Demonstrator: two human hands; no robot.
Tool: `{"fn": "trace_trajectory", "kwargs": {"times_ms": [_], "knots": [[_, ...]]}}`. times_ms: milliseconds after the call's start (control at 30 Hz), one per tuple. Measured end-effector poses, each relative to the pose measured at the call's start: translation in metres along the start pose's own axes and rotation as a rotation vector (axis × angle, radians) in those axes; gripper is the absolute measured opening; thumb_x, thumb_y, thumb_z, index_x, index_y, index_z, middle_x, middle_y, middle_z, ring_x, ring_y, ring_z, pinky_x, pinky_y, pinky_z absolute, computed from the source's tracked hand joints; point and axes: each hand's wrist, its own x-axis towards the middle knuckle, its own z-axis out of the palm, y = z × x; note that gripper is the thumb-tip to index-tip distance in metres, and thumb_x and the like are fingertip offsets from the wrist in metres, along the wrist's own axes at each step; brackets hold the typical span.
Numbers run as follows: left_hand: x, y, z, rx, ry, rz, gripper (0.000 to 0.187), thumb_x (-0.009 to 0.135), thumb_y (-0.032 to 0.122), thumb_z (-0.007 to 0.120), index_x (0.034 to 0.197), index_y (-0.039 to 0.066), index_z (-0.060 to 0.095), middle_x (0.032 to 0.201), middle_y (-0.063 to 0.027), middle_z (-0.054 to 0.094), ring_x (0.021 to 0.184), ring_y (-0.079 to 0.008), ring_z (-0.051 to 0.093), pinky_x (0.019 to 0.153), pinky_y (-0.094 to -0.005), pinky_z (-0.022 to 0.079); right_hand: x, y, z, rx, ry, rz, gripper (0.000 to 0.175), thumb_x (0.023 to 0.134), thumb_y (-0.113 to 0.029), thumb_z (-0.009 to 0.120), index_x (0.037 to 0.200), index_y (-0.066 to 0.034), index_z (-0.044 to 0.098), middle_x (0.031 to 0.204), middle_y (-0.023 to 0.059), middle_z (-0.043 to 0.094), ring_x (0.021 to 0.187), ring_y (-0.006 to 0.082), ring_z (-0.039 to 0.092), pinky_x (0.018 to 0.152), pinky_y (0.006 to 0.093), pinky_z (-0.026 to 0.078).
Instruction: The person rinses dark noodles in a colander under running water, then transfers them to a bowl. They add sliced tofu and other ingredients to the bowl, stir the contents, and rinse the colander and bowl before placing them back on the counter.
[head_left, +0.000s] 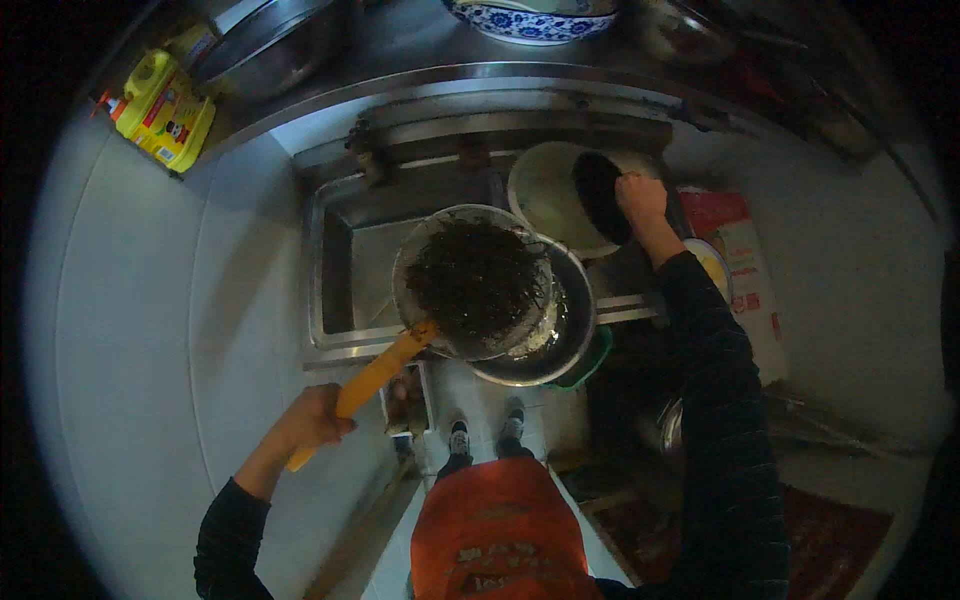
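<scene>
My left hand (313, 417) grips the flat yellow handle (381, 373) of a round mesh strainer (409, 281). A heap of dark, thin strands (480, 274) fills the strainer; what they are I cannot tell. Below and partly hidden by it is a metal basin (576, 330), with glinting liquid and some pale matter inside. My right hand (642, 199) is closed on the rim of a black bowl-like vessel (598, 196). That vessel is tilted over a wide, pale round tub (541, 187), and its inside is hard to make out.
A stainless steel sink (394, 251) lies left, with a tap (364, 146) behind. On the steel shelf (480, 71) stand a yellow pump jug (171, 112), a large metal bowl (270, 49) and a blue-and-white bowl (540, 26). A red-and-white package (742, 262) leans at right.
</scene>
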Motion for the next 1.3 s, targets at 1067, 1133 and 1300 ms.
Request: {"fn": "trace_trajectory", "kwargs": {"times_ms": [1067, 1133, 1300], "knots": [[0.006, -0.009, 0.001, 0.022, 0.027, 0.058, 0.031, 0.079, 0.009, 0.073, 0.104, -0.004, 0.062, 0.068, -0.0062, 0.062, 0.055, -0.0135, 0.06, 0.055, -0.0278, 0.05, -0.192, 0.069, 0.001, 0.533, -0.074, 0.575, 0.03, 0.088, -0.023, 0.059, 0.093, 0.0055, 0.064, 0.091, 0.0248, 0.066, 0.083, 0.0437, 0.063, 0.071, 0.0507, 0.049], [0.006, -0.013, -0.001, 0.028, 0.034, 0.073, 0.029, 0.079, 0.008, 0.073, 0.103, -0.005, 0.061, 0.068, -0.0063, 0.061, 0.055, -0.0132, 0.059, 0.054, -0.0279, 0.049, -0.196, 0.072, -0.017, 0.348, 0.032, 0.403, 0.027, 0.088, -0.023, 0.059, 0.09, 0.0028, 0.064, 0.089, 0.0221, 0.065, 0.085, 0.0419, 0.063, 0.07, 0.0498, 0.05], [0.013, -0.029, -0.007, 0.013, -0.013, 0.152, 0.028, 0.081, 0.006, 0.07, 0.105, -0.004, 0.059, 0.072, -0.0058, 0.061, 0.059, -0.0126, 0.059, 0.053, -0.0276, 0.047, -0.185, 0.054, -0.079, 0.106, -0.112, 0.054, 0.023, 0.086, -0.022, 0.062, 0.088, 0.0004, 0.068, 0.092, 0.0222, 0.067, 0.086, 0.0393, 0.066, 0.071, 0.0488, 0.053]]}}
